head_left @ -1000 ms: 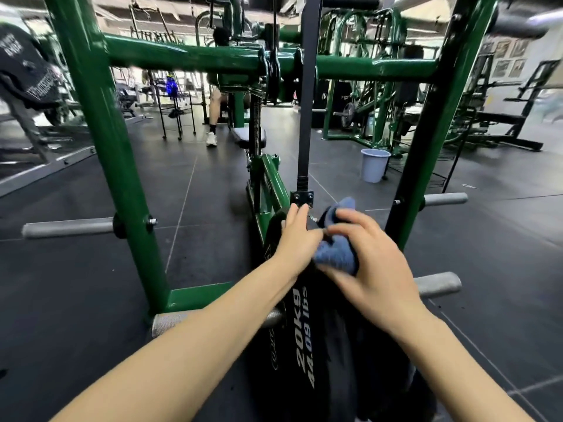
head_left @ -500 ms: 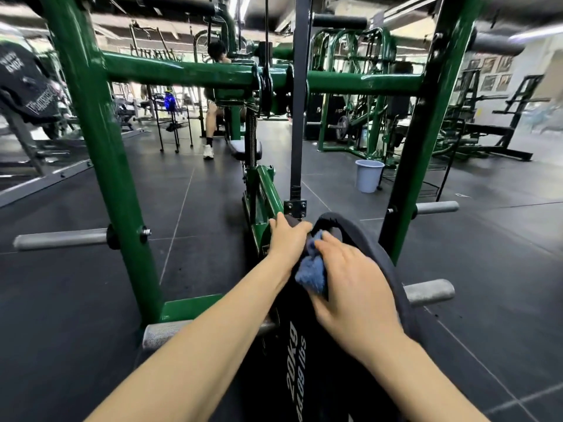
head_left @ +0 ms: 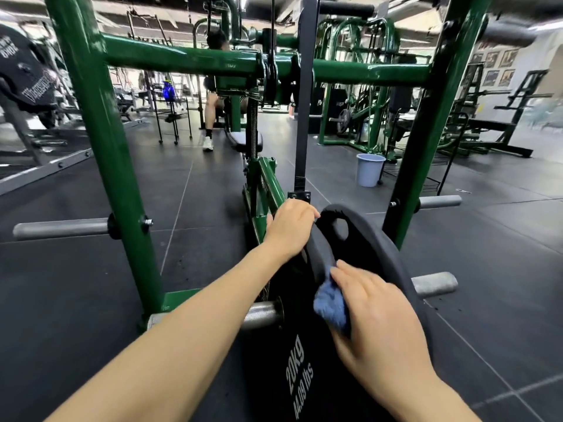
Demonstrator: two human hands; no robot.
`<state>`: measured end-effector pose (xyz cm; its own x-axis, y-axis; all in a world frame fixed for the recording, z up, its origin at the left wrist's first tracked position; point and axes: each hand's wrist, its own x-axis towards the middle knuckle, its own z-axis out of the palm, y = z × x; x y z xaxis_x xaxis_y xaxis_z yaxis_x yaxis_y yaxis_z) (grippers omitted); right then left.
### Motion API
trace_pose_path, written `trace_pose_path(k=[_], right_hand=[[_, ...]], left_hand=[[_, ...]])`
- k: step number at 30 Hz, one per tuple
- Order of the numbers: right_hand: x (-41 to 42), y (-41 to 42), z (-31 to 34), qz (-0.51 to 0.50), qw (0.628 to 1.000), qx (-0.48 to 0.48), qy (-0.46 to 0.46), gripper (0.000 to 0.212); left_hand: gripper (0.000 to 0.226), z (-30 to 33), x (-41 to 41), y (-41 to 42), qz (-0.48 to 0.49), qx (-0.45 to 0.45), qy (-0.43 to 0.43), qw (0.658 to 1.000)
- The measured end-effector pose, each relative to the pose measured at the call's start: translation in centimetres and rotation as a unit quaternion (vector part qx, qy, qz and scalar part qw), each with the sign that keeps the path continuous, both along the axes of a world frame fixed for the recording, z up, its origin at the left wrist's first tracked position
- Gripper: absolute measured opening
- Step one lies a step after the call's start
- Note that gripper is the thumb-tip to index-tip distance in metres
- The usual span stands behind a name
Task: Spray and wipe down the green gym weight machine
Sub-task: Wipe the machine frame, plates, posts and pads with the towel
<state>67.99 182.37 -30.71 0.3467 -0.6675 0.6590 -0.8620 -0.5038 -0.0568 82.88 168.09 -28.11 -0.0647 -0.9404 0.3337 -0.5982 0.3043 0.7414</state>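
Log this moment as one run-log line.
left hand: grips plate top | right hand: presses cloth on plate rim | step: wiping

Dark rubber-tile floor; on it green machine frame, pale bucket.

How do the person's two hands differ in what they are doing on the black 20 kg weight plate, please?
The left hand grips the top edge of the black 20 kg weight plate bare, with its fingers curled over the rim; the right hand presses a blue cloth against the plate. The left hand sits higher and farther away, and the right hand sits lower and nearer the camera. Both touch the same plate, with bare forearms reaching forward.
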Motion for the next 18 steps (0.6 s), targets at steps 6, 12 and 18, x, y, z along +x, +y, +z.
trace_pose_path(k=[6,12,18], right_hand=[[3.2,-4.1,4.6,-0.040,0.998,0.047,0.007,0.033],[1.0,0.3,0.5,-0.065,0.996,0.021,0.059,0.077],[1.8,1.6,0.1,-0.090,0.995,-0.013,0.034,0.037]], left_hand=[[0.049,0.9,0.3,0.9,-0.058,-0.051,-0.033,0.996],[0.037,3.3,0.7,-1.3,-0.100,0.045,-0.011,0.994],[0.042,0.8,0.1,-0.3,-0.095,-0.039,0.021,0.995]])
